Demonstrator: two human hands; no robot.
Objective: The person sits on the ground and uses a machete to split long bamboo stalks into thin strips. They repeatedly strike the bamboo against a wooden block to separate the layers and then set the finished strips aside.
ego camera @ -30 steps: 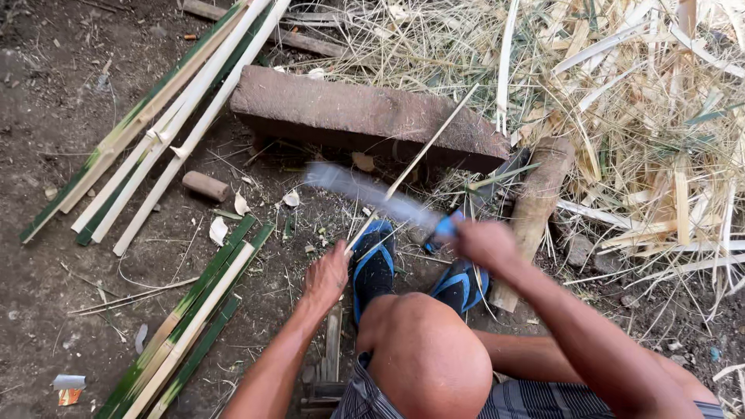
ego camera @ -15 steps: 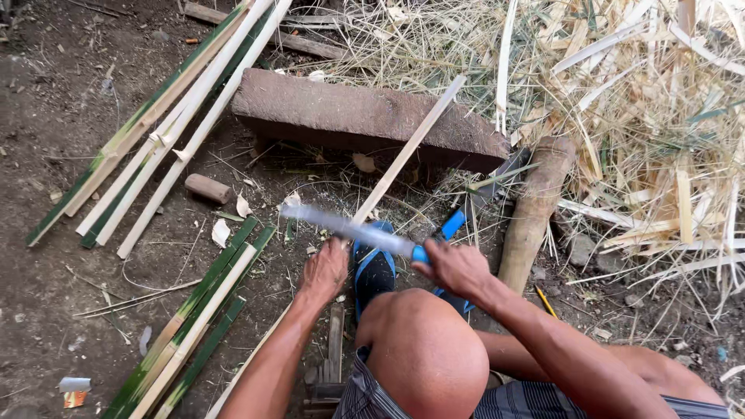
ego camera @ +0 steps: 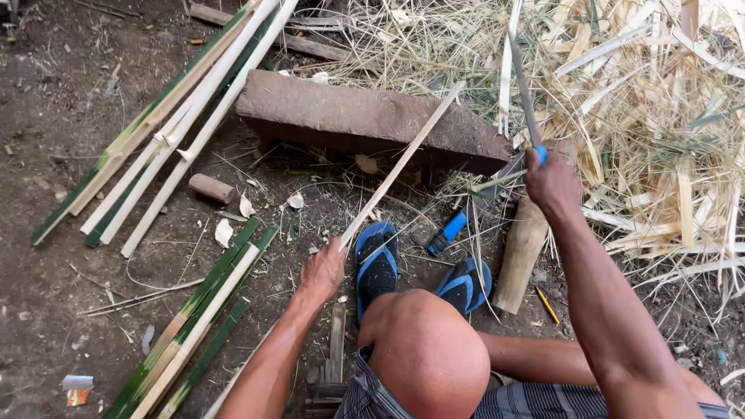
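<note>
Split bamboo strips (ego camera: 167, 132), green on one face and pale on the other, lie fanned across the bare dirt at ten o'clock, with a second bundle of strips (ego camera: 194, 326) at seven o'clock, both laid apart from the work and within arm's reach. A short wooden peg (ego camera: 211, 188) rests between the two piles.

At centre, the seated person's left hand (ego camera: 322, 271) is closed around the near end of a thin bamboo slat (ego camera: 400, 164), which slants up toward one o'clock so its far end rests on a long stone slab (ego camera: 365, 120), apparently serving as a support. Blue sandals (ego camera: 376, 260) sit just beside that hand, planted on the ground in front of the bent knee.

Toward two o'clock, the right hand (ego camera: 552, 182) is clenched on the blue handle of a long blade (ego camera: 522, 85), raised nearly upright above the slab, clear of the slat. A thick log (ego camera: 524, 248) lies below that hand, and a second blue-handled tool (ego camera: 448, 230) lies on the ground near it. Straw-coloured shavings (ego camera: 660, 116) are heaped at the right, from one to four o'clock.
</note>
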